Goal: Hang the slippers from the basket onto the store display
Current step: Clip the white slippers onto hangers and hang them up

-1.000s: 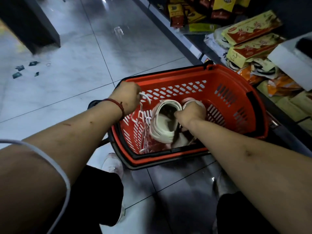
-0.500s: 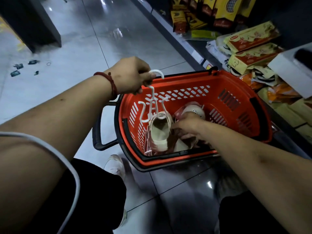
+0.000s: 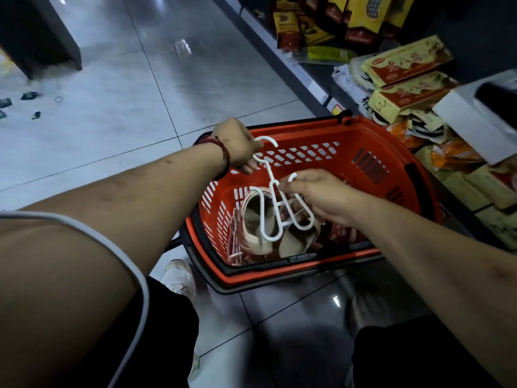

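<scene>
A red shopping basket point(image 3: 372, 152) stands on the tiled floor in front of me. Cream slippers point(image 3: 253, 219) lie inside it at the near left, next to more white hangers point(image 3: 233, 254). A white plastic slipper hanger point(image 3: 275, 204) hangs over the basket. My left hand point(image 3: 237, 145) grips its top hook. My right hand point(image 3: 316, 193) pinches one of its side hooks above the slippers. The hanger's two lower loops are bare and hang just over the slippers.
A low store shelf point(image 3: 305, 77) runs along the right with yellow and red snack packets point(image 3: 405, 61) and a white box point(image 3: 475, 116). A dark fixture point(image 3: 36, 37) stands at far left. My white shoe point(image 3: 179, 277) sits beside the basket.
My left hand has lifted the hanger up out of the basket. My right hand has left the slippers and taken hold of the hanger's side hook.
</scene>
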